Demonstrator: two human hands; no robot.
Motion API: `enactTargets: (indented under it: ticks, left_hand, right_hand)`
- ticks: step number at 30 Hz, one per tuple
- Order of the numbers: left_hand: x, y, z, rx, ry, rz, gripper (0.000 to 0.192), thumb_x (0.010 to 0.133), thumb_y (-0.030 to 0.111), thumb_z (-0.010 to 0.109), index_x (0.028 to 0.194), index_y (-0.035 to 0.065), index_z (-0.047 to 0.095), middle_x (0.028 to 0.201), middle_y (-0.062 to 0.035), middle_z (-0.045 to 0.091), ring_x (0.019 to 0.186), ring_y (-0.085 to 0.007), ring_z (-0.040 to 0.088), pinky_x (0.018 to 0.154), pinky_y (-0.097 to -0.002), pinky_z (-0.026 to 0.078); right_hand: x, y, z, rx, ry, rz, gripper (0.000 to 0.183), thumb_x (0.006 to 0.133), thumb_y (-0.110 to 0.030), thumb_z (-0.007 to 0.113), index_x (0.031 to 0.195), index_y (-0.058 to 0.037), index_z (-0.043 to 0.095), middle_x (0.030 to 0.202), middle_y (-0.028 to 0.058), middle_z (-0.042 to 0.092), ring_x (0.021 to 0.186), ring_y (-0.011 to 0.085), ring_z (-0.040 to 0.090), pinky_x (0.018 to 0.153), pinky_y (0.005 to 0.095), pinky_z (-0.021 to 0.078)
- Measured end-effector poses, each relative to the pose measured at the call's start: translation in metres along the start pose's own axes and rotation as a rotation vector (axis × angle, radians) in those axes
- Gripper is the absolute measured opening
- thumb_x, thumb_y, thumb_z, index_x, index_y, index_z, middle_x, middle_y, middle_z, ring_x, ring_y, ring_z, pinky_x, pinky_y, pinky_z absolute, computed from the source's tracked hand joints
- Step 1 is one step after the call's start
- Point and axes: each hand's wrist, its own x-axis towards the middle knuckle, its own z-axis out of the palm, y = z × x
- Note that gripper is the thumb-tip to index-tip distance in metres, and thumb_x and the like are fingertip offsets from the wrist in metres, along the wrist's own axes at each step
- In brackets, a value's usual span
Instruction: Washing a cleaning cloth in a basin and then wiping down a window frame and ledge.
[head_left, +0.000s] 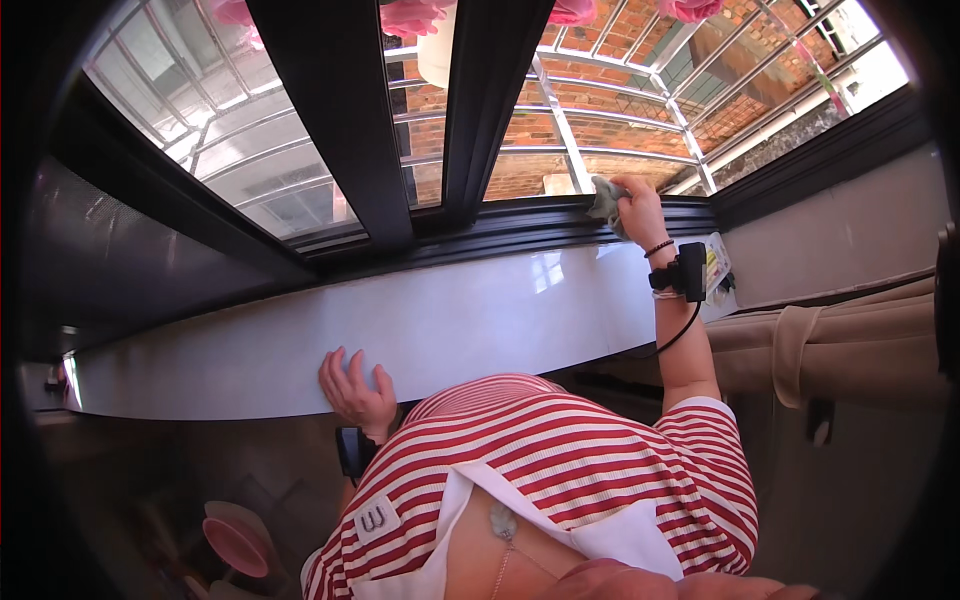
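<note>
My right hand (639, 210) grips a grey-green cloth (609, 204) against the black window frame's lower track (532, 223), at the right part of the open window. The cloth bunches out to the left of my fingers. My left hand (358, 390) rests on the front edge of the white windowsill (480, 315), fingers apart, holding nothing. Each wrist wears a black strapped device, and a cable runs from the right one.
Metal window bars (637, 120) stand outside before a brick wall. Pink flowers (416, 16) hang at the top. A small tray of items (716, 259) sits at the sill's right end, near a tied beige curtain (847, 341). A pink round object (235, 546) is low left.
</note>
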Motion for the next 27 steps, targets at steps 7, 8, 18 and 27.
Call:
enactTargets:
  ticks: [7, 8, 18, 27]
  left_hand:
    - [0.004, 0.002, 0.000, -0.015, -0.002, -0.011, 0.031, 0.068, 0.016, 0.061, 0.097, 0.0043, 0.056, 0.111, -0.0145, 0.050, 0.108, -0.0356, 0.046, 0.091, -0.0480, 0.037]
    - [0.004, 0.001, -0.001, 0.018, 0.002, -0.025, 0.031, 0.068, 0.016, 0.061, 0.097, 0.0043, 0.056, 0.111, -0.0145, 0.050, 0.108, -0.0356, 0.046, 0.091, -0.0480, 0.037]
    - [0.007, 0.006, -0.002, -0.041, -0.007, -0.019, 0.032, 0.067, 0.018, 0.062, 0.095, 0.0037, 0.058, 0.110, -0.0158, 0.049, 0.106, -0.0373, 0.045, 0.090, -0.0489, 0.036]
    - [-0.001, 0.000, -0.001, -0.020, 0.021, -0.029, 0.031, 0.067, 0.017, 0.062, 0.095, 0.0042, 0.058, 0.111, -0.0147, 0.050, 0.107, -0.0366, 0.046, 0.091, -0.0484, 0.036]
  right_hand:
    - [-0.027, -0.041, 0.049, -0.140, -0.406, -0.198, 0.022, 0.069, 0.003, 0.047, 0.080, -0.0031, 0.064, 0.086, 0.0149, 0.059, 0.086, 0.0346, 0.054, 0.077, 0.0396, 0.0452]
    - [-0.035, -0.060, 0.063, -0.072, -0.369, -0.330, 0.022, 0.069, 0.003, 0.048, 0.084, -0.0019, 0.062, 0.088, 0.0146, 0.059, 0.088, 0.0340, 0.053, 0.078, 0.0388, 0.0448]
    - [-0.063, -0.186, 0.158, -0.397, -0.225, -0.849, 0.027, 0.070, -0.008, 0.052, 0.095, 0.0025, 0.055, 0.089, 0.0108, 0.055, 0.092, 0.0248, 0.051, 0.085, 0.0335, 0.0411]
    - [-0.032, -0.173, 0.109, 0.301, -0.523, -0.188, 0.022, 0.073, -0.005, 0.047, 0.093, -0.0026, 0.059, 0.078, 0.0202, 0.061, 0.075, 0.0378, 0.059, 0.068, 0.0428, 0.0478]
